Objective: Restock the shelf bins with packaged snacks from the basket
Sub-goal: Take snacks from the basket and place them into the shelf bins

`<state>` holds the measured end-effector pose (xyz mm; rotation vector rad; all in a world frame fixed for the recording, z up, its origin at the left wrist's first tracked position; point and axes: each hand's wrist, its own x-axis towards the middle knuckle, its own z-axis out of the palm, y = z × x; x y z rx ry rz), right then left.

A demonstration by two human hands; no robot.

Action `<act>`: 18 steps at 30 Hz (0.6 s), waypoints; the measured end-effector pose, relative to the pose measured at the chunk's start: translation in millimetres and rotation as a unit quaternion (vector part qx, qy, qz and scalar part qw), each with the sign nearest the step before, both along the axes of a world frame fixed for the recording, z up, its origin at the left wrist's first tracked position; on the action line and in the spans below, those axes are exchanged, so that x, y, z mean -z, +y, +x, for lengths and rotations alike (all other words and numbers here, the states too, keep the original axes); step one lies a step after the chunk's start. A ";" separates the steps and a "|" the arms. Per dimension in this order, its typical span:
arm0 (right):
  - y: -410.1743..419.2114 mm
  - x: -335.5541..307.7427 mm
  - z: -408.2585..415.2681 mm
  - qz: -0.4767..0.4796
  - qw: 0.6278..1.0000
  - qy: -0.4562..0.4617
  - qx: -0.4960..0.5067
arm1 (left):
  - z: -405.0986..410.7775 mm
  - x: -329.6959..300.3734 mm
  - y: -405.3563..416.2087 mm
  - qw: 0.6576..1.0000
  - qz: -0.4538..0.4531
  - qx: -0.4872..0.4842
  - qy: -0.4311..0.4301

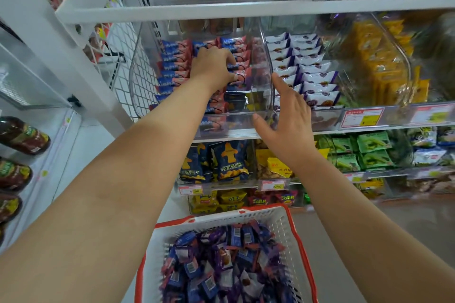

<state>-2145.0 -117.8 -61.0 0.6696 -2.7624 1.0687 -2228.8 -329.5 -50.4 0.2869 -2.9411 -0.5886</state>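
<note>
A clear plastic bin (142,76) on the middle shelf holds rows of blue-and-pink snack packs (172,66). My left hand (211,64) is inside this bin, fingers curled down onto the packs of the middle and right rows. My right hand (285,118) is spread at the bin's front right corner, thumb against the front lip and fingers up along the clear divider wall. Below stands a white basket with a red rim (275,219), filled with several blue and purple snack packs (221,265). The neighbouring bin holds white-and-purple packs (312,74).
Yellow packs (379,64) fill the bin to the right. Lower shelves carry dark blue bags (229,162), green packs (369,150) and price tags (362,117). Dark bottles (22,135) lie on a rack at the left. A white shelf board (221,10) runs overhead.
</note>
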 end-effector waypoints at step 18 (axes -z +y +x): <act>3.1 107.0 134.7 -0.074 0.921 -0.369 -0.105 | 272.5 84.7 62.5 0.968 0.223 -0.028 0.115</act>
